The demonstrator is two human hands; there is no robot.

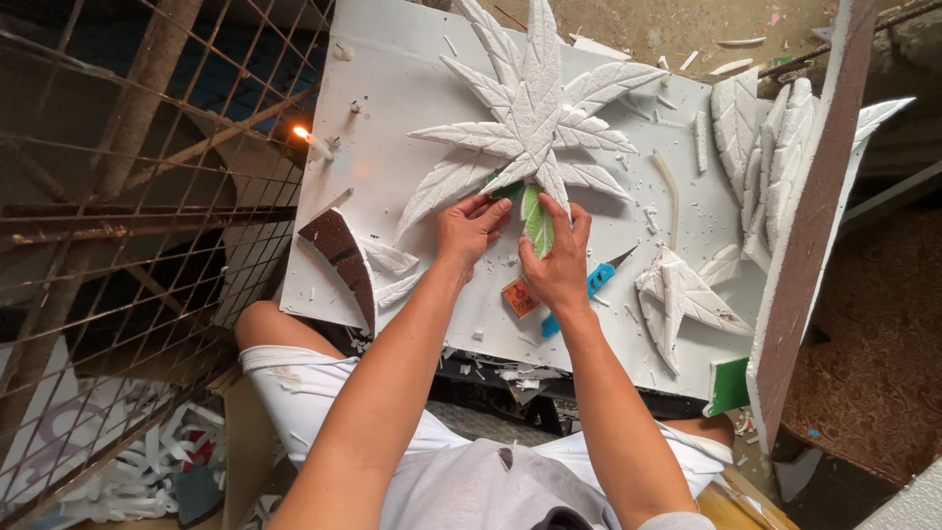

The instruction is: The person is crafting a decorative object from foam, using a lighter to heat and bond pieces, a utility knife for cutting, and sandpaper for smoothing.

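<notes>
A large white foam flower (535, 123) with several long carved petals lies on a white board (392, 118). My left hand (469, 228) presses its fingertips on the flower's lower left petals. A green-painted foam leaf (537, 218) sits at the flower's base, and my right hand (556, 263) pinches it from the right with thumb and fingers. Both hands almost touch each other at the leaf.
A blue utility knife (594, 285) and a small orange packet (520, 296) lie beside my right hand. More carved foam leaves (765, 147) lie at the right, a smaller piece (677, 294) below. A lit candle (312, 140) burns at the board's left edge. A metal grate (147, 196) stands left.
</notes>
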